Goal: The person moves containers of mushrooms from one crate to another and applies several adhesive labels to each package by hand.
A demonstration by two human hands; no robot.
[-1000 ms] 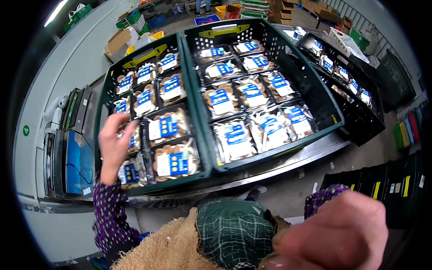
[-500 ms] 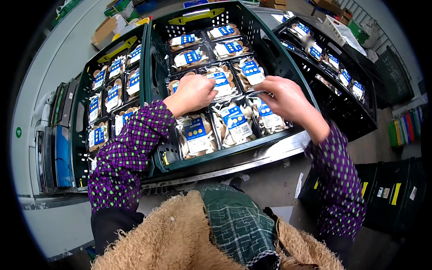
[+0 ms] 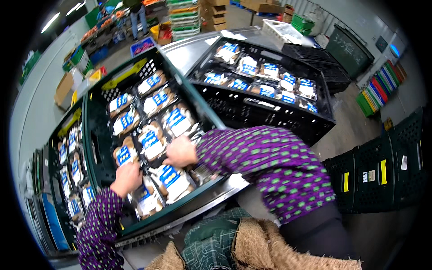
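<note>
A dark green crate [image 3: 92,180] holds rows of film-wrapped mushroom packs with blue and white labels. Over the near left of these packs is my left hand [image 3: 127,179], its fingers curled at the near edge of a mushroom pack [image 3: 124,153]. My right hand [image 3: 181,152] reaches in over the crate's right wall with bent fingers, between a middle mushroom pack [image 3: 151,141] and a nearer one [image 3: 172,181]. Blur and the hands themselves hide what either set of fingertips grips. Purple sleeves cover both arms, and the right one hides the near right packs.
Another green crate [image 3: 56,135] of packs adjoins on the left. On the metal table [image 3: 180,54] a black crate [image 3: 265,105] of similar packs stands at the back right. Stacked dark crates [image 3: 371,175] stand on the right. People [image 3: 137,18] are far off.
The view has turned right, bringing more of the black crate in. Within the green crate, my right hand has left the right-hand packs for the middle ones; my left hand is now nearer the front.
</note>
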